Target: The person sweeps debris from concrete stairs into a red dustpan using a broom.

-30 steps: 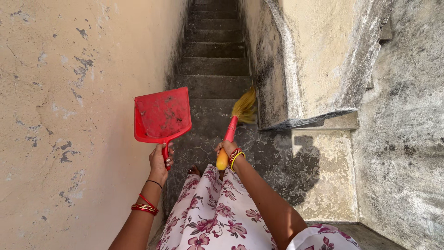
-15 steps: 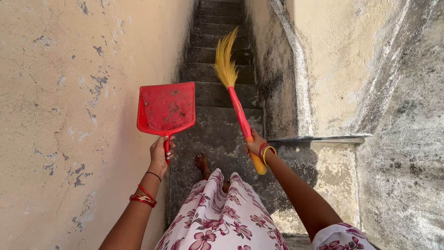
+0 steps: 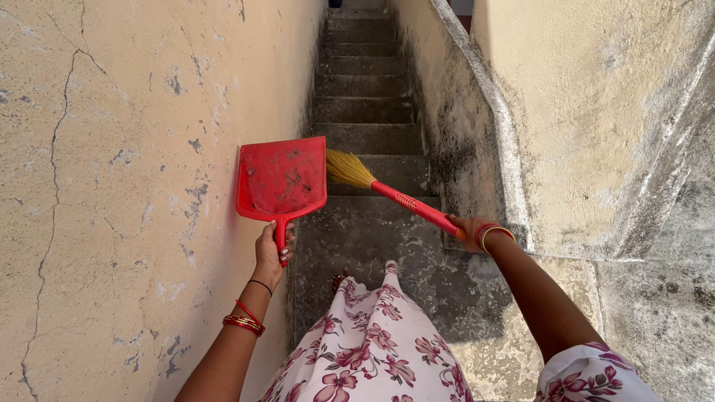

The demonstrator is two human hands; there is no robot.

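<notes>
My left hand [image 3: 272,253] grips the handle of a red dustpan [image 3: 283,179], held flat and raised, its left edge close to the wall. My right hand [image 3: 465,225] holds a small broom [image 3: 395,195] by its red handle. The broom lies nearly level, pointing left, and its yellow bristles [image 3: 347,168] reach the dustpan's right edge. Bangles sit on both wrists. A floral dress [image 3: 372,350] covers my legs, with toes [image 3: 341,281] just showing on the step below.
A narrow flight of dark concrete stairs [image 3: 365,112] drops away ahead. A cracked, peeling cream wall [image 3: 134,186] stands tight on the left. A stained parapet wall [image 3: 484,126] runs down the right, with a rough landing floor [image 3: 655,313] at lower right.
The broom swung from pointing up the frame to lying level, its bristles now beside the dustpan. My right hand moved right. The dustpan shifted slightly right, and my foot is mostly hidden by the dress.
</notes>
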